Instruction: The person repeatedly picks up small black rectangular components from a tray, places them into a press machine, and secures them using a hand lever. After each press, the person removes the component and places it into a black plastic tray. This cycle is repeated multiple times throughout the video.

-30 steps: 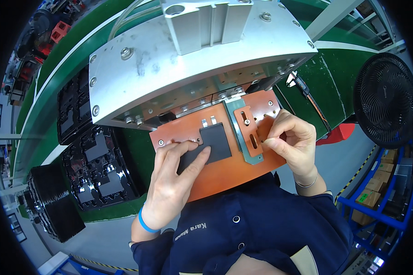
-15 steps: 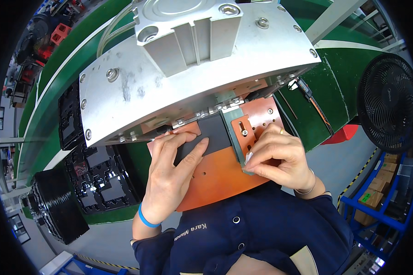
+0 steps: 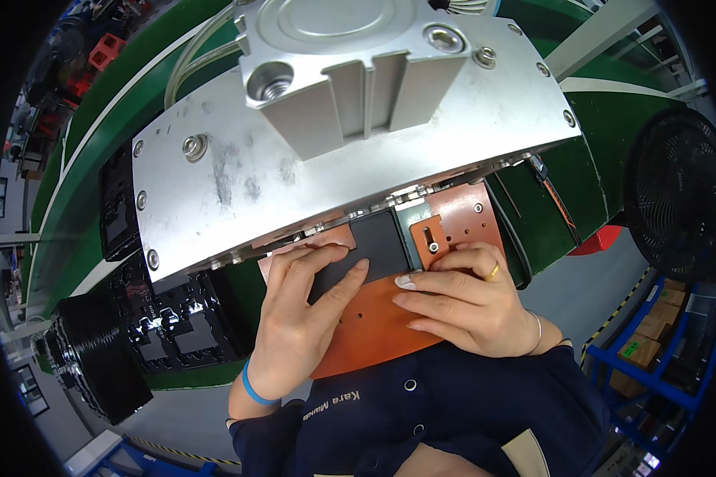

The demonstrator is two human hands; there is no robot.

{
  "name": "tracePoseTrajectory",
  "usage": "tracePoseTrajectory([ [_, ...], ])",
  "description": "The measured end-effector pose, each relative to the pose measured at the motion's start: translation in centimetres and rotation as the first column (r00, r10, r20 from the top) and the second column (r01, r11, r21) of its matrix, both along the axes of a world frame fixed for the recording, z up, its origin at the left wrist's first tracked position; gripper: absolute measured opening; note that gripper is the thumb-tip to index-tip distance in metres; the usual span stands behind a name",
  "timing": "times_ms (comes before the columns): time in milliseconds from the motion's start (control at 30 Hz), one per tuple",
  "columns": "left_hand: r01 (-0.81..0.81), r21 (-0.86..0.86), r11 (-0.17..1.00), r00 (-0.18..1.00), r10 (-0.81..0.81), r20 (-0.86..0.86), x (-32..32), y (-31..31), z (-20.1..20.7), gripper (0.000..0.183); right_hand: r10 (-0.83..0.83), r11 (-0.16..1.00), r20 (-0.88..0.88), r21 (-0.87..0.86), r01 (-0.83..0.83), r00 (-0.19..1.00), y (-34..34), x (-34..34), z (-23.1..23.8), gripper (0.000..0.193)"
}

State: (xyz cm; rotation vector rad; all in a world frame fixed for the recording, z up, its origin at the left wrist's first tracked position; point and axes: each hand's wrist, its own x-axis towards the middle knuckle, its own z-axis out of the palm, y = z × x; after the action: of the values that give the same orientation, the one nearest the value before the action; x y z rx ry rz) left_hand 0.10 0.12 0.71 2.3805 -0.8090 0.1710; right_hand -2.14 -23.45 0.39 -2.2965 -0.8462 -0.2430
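Note:
A dark grey flat rectangular piece [image 3: 378,237] lies on an orange-brown fixture plate [image 3: 374,326] under the front edge of a metal press. My left hand [image 3: 293,322] is closed over the piece's left part, with fingertips at its far edge and thumb on its near side. At its right edge is a greenish metal strip, beside a slotted orange block [image 3: 428,232] with a screw. My right hand [image 3: 473,306] lies with fingers stretched out at the piece's near right corner. Something whitish covers one of its fingertips; the hand hides the strip's near end.
The silver press [image 3: 358,171] with its block-shaped cylinder fills the space beyond my hands. Black moulded trays [image 3: 187,322] stand on the green bench at left, beside a stack of black trays [image 3: 99,358]. A caliper [image 3: 557,199] lies at right, near a black fan [image 3: 676,199].
My right hand has moved left and opened out from a pinch at the strip to lie by the grey piece. The left hand stays on the piece. The view has shifted slightly.

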Motion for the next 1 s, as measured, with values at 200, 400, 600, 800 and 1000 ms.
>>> tracePoseTrajectory([
  [200, 0.013, 0.008, 1.0, 1.0, -0.013, 0.0, 0.1, 0.2, 0.0, 0.051, -0.091, 0.967, 0.11, -0.226, 0.114, 0.99, 1.0, -0.8, -0.1, 0.044],
  [400, 0.023, -0.012, 1.0, 1.0, -0.023, -0.021, 0.2, 0.2, 0.1, 0.051, -0.124, 0.966, 0.167, -0.205, 0.157, 0.978, 1.1, -0.9, -0.2, 0.039],
  [600, 0.03, 0.002, 1.0, 1.0, -0.03, -0.003, 0.1, 0.4, 0.0, 0.052, -0.348, 0.937, 0.232, 0.059, 0.344, 0.908, -0.4, -1.5, -0.7, 0.023],
  [800, 0.03, 0.008, 1.0, 1.0, -0.03, -0.007, 0.2, 0.3, 0.4, 0.052, -0.261, 0.954, 0.2, -0.097, 0.284, 0.944, 0.7, -0.9, -0.4, 0.034],
  [1000, 0.037, 0.01, 0.999, 0.999, -0.037, -0.001, 0.3, 0.3, 0.3, 0.052, -0.203, 0.935, 0.123, -0.27, 0.229, 0.971, 1.2, -0.8, -0.1, 0.046],
])
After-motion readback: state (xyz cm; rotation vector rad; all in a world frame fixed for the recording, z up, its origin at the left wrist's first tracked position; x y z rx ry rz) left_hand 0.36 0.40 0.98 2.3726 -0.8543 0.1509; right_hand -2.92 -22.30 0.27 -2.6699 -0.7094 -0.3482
